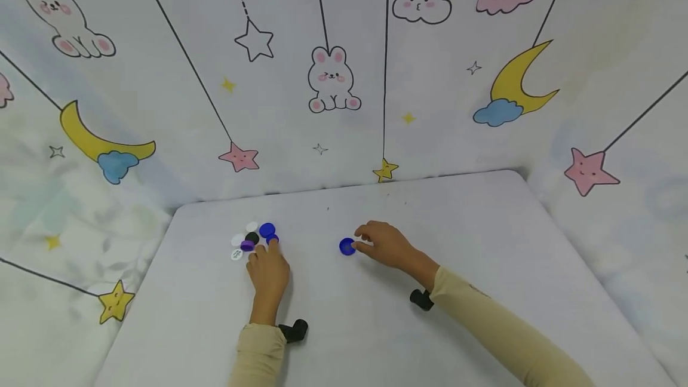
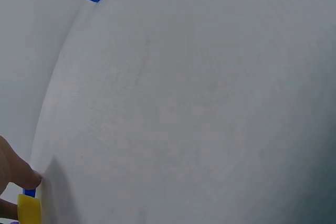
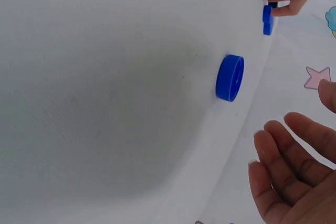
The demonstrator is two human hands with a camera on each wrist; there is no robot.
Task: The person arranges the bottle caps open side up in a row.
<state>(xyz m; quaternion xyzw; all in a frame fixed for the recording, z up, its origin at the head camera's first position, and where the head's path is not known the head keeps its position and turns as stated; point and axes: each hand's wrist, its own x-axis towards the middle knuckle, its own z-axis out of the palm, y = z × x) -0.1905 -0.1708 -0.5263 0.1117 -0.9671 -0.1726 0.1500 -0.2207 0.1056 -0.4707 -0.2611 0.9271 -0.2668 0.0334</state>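
Observation:
My left hand point(image 1: 269, 273) is at the near side of a group of bottle caps, its fingers pointing down. Low in the left wrist view, its fingertips are round a yellow bottle cap point(image 2: 29, 210), which the hand hides from the head view. One fingertip is right at a small blue cap point(image 1: 273, 238) in the group. My right hand point(image 1: 386, 245) hovers by a separate blue bottle cap point(image 1: 346, 246), fingers spread and loosely bent. In the right wrist view a gap shows between those fingers and this cap point(image 3: 229, 78), and nothing is held.
Grouped on the left of the white table point(image 1: 344, 327) are a larger blue cap point(image 1: 267, 230), a black cap point(image 1: 252, 237), a purple cap point(image 1: 247, 246) and several white ones, including a printed one point(image 1: 236, 254). A patterned cloth wall point(image 1: 290, 124) rises behind.

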